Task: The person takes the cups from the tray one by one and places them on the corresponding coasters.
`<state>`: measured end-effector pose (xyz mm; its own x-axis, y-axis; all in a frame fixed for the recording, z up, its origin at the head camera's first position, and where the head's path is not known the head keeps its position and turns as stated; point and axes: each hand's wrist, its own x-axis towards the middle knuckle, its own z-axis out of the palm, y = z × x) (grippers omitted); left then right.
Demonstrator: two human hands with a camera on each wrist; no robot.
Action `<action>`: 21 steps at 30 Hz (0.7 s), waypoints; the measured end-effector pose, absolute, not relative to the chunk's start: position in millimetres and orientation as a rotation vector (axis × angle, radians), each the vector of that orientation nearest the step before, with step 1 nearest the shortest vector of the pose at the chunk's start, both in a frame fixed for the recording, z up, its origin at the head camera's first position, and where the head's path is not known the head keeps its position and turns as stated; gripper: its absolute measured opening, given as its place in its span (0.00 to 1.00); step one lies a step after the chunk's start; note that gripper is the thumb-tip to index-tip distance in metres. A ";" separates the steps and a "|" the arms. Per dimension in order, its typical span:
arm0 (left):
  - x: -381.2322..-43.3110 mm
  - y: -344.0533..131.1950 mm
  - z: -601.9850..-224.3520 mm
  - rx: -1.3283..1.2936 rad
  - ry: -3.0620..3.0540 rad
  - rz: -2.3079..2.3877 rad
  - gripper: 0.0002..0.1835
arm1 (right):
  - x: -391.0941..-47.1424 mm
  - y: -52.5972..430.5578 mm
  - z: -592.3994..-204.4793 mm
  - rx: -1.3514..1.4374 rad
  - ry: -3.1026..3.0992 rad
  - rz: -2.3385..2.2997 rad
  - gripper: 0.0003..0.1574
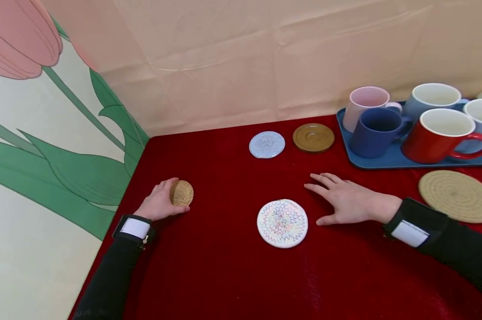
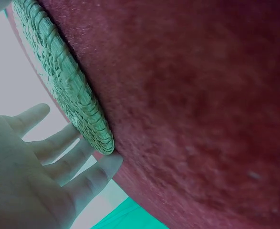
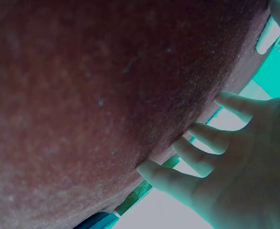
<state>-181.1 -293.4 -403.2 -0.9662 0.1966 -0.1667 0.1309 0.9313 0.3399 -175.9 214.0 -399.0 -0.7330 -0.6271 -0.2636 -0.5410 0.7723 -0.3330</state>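
Woven coaster (image 1: 183, 194) apparently on red cloth (image 1: 213, 266)

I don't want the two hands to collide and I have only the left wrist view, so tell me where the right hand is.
Observer: The right hand is just to the right of a white patterned coaster.

Operator: Report what stands at the far right.

Observer: Five mugs show on a blue tray.

Operator: Now tell me what lies left of that.

Observer: A brown round coaster, with a pale blue coaster on its left.
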 end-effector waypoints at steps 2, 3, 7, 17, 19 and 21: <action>-183.1 -291.7 -402.5 0.246 2.885 0.486 0.52 | -175.5 213.8 -398.6 -0.893 2.606 -0.333 0.61; -184.2 -290.8 -402.6 0.251 2.886 0.483 0.51 | -175.4 213.8 -398.3 -0.894 2.606 -0.334 0.61; -189.6 -286.5 -403.0 0.262 2.887 0.471 0.51 | -175.1 213.5 -398.0 -0.897 2.606 -0.334 0.61; -202.7 -273.0 -402.0 0.289 2.873 0.452 0.53 | -175.2 213.1 -397.8 -0.895 2.613 -0.329 0.61; -205.8 -269.2 -401.2 0.303 2.869 0.446 0.53 | -175.1 213.3 -397.9 -0.894 2.614 -0.329 0.61; -209.0 -265.3 -400.8 0.314 2.862 0.445 0.53 | -175.1 213.6 -398.0 -0.891 2.613 -0.330 0.61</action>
<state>-209.0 -265.3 -400.8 -0.9512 0.2434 -0.1897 0.1743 0.9310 0.3207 -175.1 213.6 -398.0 -0.7367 -0.6250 -0.2582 -0.5412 0.7739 -0.3290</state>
